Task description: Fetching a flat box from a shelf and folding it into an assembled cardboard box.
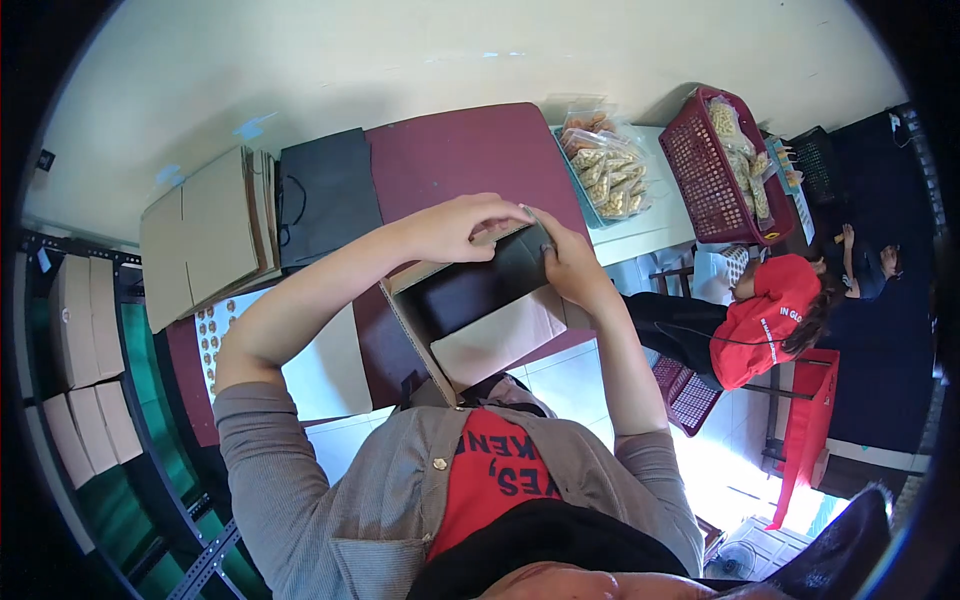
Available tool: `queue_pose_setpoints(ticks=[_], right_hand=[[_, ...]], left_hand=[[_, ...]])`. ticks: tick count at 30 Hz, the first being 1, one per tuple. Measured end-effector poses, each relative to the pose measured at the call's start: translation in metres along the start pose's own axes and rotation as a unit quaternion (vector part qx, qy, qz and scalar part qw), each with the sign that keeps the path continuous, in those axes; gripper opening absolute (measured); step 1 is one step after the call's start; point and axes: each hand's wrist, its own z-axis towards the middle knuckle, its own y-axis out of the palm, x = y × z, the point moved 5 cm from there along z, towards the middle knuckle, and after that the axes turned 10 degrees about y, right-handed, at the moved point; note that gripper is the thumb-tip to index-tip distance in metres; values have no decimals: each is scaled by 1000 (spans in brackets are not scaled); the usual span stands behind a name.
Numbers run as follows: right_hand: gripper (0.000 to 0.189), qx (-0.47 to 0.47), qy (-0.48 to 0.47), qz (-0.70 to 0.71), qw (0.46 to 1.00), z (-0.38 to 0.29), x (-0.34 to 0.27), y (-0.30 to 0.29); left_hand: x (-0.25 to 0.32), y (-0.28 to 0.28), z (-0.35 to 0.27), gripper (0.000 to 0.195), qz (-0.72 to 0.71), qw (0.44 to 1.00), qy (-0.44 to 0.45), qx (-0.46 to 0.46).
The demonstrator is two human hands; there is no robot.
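A cardboard box (499,341) with a black inside stands open and tilted in front of my chest, over the near edge of the maroon table (465,157). At the box's far rim, my left hand (469,229) has its fingers bent over a corner edge. My right hand (574,262) grips the right side wall, its thumb on the inner face. Both hands meet near the same upper corner. No contents show inside the box, though part of its inside is hidden by a flap.
Flattened cardboard (214,229) leans at the left beside a black sheet (326,191). Stickered white sheets (322,367) lie nearer. Right of the table are a teal basket of bagged snacks (611,169) and a maroon basket (705,180). A person in red (780,315) sits farther right. Shelved boxes (86,322) stand left.
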Motion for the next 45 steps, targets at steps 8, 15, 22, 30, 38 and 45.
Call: queue_pose_setpoints(ticks=[8,15,22,30,38,45], right_hand=[[55,-26,19,18,999,-1,-3,0],[40,-19,22,-45,999,-2,-13,21],[36,66,-19,-339,938,-7,-22,43],[41,72,-71,-153,983,-3,-19,34],[57,88,-3,-359,929,-11,-14,56],[47,123,-10,-607,785,-16,-6,117]], left_hand=[[-26,-7,-17,26,-155,978,-71,123],[-25,-8,-8,19,-113,981,-61,145],[-31,-5,-1,22,-134,978,-62,150],[-43,-5,-6,24,-171,972,-68,148],[-39,-1,1,23,-140,973,-60,173],[-40,2,1,25,-159,969,-87,167]])
